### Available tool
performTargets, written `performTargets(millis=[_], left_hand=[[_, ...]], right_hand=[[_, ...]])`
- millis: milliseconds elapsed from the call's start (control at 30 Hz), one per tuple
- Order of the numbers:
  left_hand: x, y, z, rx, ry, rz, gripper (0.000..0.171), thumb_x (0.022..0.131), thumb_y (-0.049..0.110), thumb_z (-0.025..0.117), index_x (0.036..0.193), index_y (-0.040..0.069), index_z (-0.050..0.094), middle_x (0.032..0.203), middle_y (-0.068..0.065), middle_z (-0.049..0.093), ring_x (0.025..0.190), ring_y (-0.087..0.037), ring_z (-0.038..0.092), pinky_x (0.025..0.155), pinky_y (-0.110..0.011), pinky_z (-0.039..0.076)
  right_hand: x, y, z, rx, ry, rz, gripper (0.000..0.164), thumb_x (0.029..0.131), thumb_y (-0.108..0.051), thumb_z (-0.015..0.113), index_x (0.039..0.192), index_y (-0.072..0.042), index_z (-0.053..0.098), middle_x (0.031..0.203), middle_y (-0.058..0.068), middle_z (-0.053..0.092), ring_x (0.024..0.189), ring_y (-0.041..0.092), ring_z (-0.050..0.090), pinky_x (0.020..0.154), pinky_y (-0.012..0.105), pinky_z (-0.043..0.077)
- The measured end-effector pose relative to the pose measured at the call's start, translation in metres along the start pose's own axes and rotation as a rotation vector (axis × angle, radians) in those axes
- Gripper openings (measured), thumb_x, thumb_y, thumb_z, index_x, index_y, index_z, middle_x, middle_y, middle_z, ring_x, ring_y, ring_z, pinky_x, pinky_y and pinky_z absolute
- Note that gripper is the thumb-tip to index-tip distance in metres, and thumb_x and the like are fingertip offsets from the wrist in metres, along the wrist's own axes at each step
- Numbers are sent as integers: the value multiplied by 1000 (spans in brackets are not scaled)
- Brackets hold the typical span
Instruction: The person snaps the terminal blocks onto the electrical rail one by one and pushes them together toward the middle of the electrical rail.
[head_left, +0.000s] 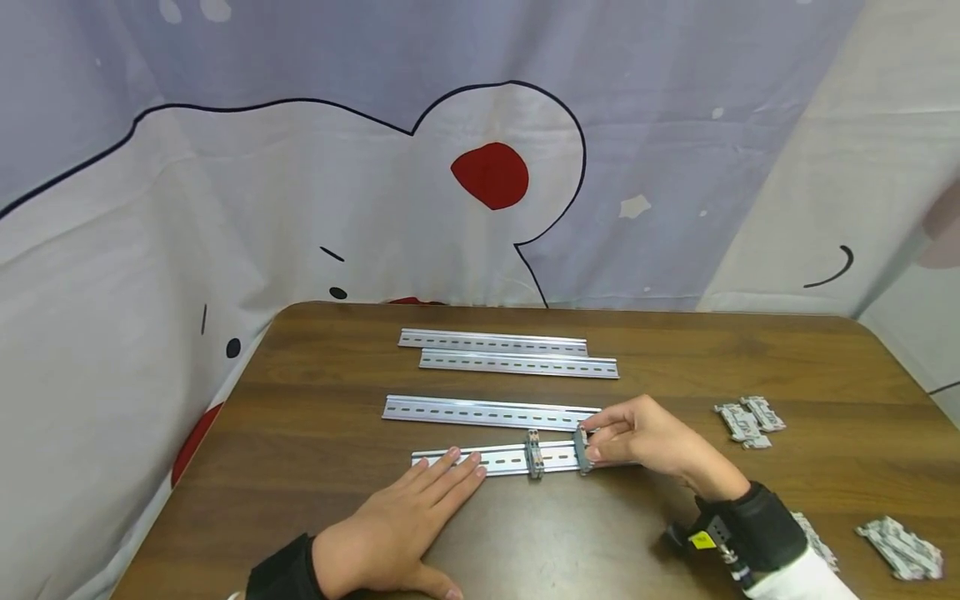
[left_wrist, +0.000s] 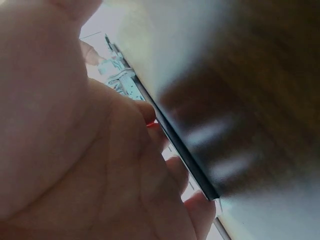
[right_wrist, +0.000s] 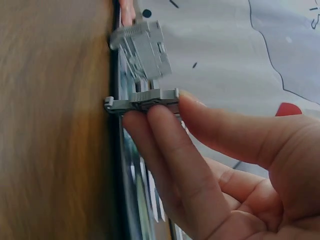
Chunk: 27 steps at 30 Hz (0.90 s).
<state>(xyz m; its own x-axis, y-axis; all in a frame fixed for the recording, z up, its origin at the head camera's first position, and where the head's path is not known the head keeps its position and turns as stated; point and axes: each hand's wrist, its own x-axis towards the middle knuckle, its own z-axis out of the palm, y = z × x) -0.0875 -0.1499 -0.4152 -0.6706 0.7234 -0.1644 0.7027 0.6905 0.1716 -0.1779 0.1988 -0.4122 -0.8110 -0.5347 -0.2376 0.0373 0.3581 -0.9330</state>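
A slotted metal DIN rail [head_left: 507, 461] lies nearest the person, running left to right. Across its left part rest the straight, slightly spread fingers of my left hand [head_left: 408, 525]; the left wrist view shows the fingertips over the rail's edge. My right hand [head_left: 656, 442] pinches a thin grey terminal block [head_left: 582, 451] at the rail's right part. In the right wrist view, the thumb is at one end of this block [right_wrist: 145, 100] and two fingertips press its side. Another grey terminal block [head_left: 534, 455] stands across the rail, left of the held one, a small gap apart.
Behind the front rail lies another slotted rail [head_left: 480, 412], with two more rails [head_left: 517, 364] farther back. Small groups of grey terminal blocks lie at the right [head_left: 742, 423] and near right [head_left: 900, 548]. A printed curtain [head_left: 300, 183] hangs behind the wooden table [head_left: 315, 375].
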Motion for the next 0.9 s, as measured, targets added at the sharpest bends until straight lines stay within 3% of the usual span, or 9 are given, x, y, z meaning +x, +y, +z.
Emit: performTargets(millis=[367,633,900], left_hand=[[1,0,4,13,13,-2,118,71,86,46,158,13,12,164,-4,12,149,-29,12,115,-51,26],[-1,-1,5,33,35,8,119,71,85,47,157,12,13,163,-6,14,149,-30,13,115,-51,26],[1,0,4,35,7,-6,119,71,86,45,158,12,12,164,-5,12,150,-28,11,116,-49,26]], right_hand=[[14,2,19,253,-14,35,49,83,1,73,124,20,53,95,20,72,87,22,72,82,37,57],[21,3,29,300,-17,4,47,84,3,71,122,23,52,96,24,71,85,22,72,81,38,57],[26,3,38,350,-14,3,46,83,5,72,121,23,53,99,27,70,84,24,73,80,38,57]])
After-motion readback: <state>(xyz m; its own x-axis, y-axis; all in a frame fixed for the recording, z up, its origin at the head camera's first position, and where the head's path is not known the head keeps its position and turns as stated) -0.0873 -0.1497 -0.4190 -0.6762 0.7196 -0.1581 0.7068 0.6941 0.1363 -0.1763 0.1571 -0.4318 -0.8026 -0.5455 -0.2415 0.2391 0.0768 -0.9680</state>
